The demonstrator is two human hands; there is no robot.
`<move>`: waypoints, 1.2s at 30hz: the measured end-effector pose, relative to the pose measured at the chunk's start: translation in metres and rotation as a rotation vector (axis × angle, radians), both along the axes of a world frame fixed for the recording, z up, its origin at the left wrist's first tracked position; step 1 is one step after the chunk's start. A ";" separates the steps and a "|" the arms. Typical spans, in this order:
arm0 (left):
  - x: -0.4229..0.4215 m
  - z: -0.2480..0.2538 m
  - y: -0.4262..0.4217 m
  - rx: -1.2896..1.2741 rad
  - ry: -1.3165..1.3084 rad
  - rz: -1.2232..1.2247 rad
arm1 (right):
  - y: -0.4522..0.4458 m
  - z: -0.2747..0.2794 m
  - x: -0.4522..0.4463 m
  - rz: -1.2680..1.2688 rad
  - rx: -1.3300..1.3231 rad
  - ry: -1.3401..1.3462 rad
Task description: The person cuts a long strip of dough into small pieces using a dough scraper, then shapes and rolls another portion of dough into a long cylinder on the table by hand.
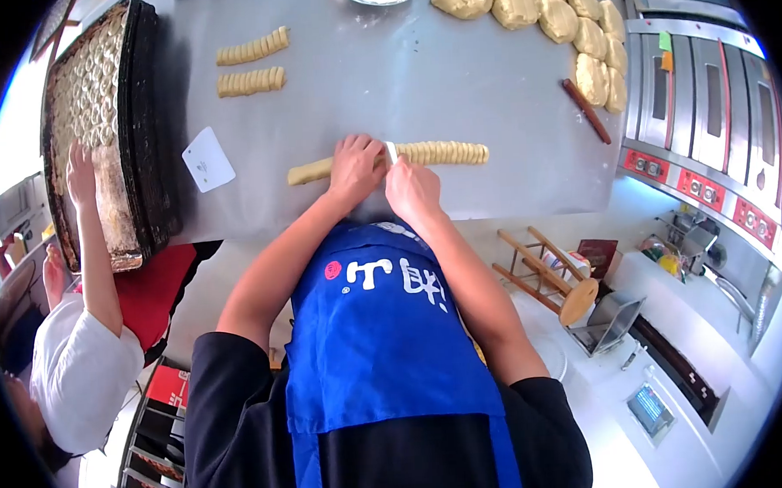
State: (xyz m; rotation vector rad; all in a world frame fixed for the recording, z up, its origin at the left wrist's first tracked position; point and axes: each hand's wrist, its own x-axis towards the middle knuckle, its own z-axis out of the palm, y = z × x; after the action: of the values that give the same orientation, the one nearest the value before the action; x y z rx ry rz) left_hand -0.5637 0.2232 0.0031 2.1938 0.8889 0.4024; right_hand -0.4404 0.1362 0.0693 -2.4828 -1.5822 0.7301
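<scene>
A long roll of dough (444,153) lies across the metal table near its front edge, its right part cut into several slices and its left end whole. My left hand (355,170) rests on the roll with its fingers bent over it. Right beside it, my right hand (412,189) is closed round a white cutting tool (391,152), whose blade stands upright at the dough. Farther back on the left lie two short sliced rolls (252,47), one behind the other. A white scraper sheet (208,159) lies left of the long roll.
Large dough pieces (516,3) sit at the back right, near a brown rolling pin (587,112). At the left, a co-worker's hand (80,175) is over a tray of shaped pieces (97,100). Ovens (708,99) stand right; a wooden stool (577,301) is below the table.
</scene>
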 end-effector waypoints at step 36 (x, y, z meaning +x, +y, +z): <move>-0.030 0.001 0.008 -0.010 -0.122 0.112 | 0.004 -0.021 -0.024 -0.075 0.101 0.008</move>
State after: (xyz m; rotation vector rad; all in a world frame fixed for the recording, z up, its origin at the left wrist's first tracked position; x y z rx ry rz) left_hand -0.5940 0.2316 0.0037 2.0921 0.9474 0.5778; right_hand -0.4641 0.1398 0.0484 -2.4487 -1.4753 0.6324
